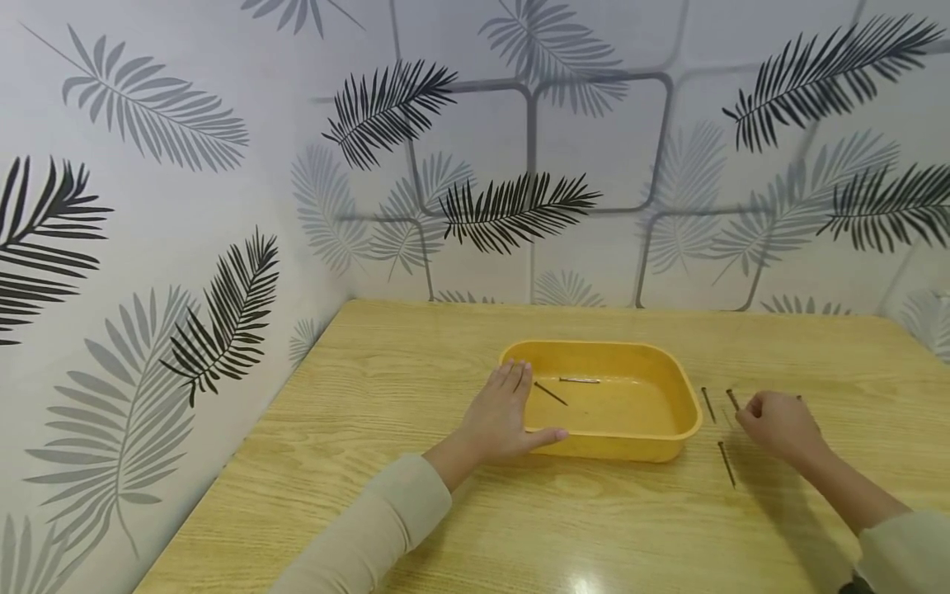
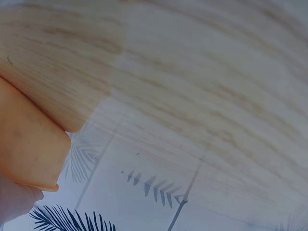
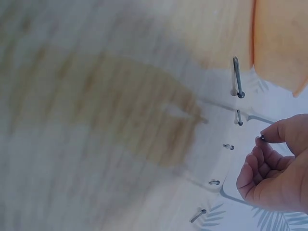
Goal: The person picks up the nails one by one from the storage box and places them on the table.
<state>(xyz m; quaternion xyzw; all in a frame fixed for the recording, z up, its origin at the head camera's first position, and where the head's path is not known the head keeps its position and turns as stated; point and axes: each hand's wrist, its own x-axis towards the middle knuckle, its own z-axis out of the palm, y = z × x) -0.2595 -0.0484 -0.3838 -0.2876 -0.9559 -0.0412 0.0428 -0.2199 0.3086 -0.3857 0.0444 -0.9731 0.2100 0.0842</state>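
Note:
A yellow plastic tray (image 1: 594, 448) sits on the wooden table, with two dark nails (image 1: 551, 394) lying on its floor. My left hand (image 1: 499, 417) rests on the tray's left end, fingers straight over the rim and thumb stretched along the front edge. To the right of the tray, my right hand (image 1: 781, 425) pinches a nail (image 1: 732, 399) between thumb and forefinger. Its head shows at the fingertips in the right wrist view, where the right hand (image 3: 279, 166) has its other fingers curled. Loose nails (image 1: 726, 464) lie between tray and hand.
Several more nails (image 3: 214, 183) lie spread on the table (image 1: 356, 396) near the right hand; one is partly hidden behind it in the head view. A wall (image 1: 475, 272) with a leaf pattern stands behind the table and along its left side.

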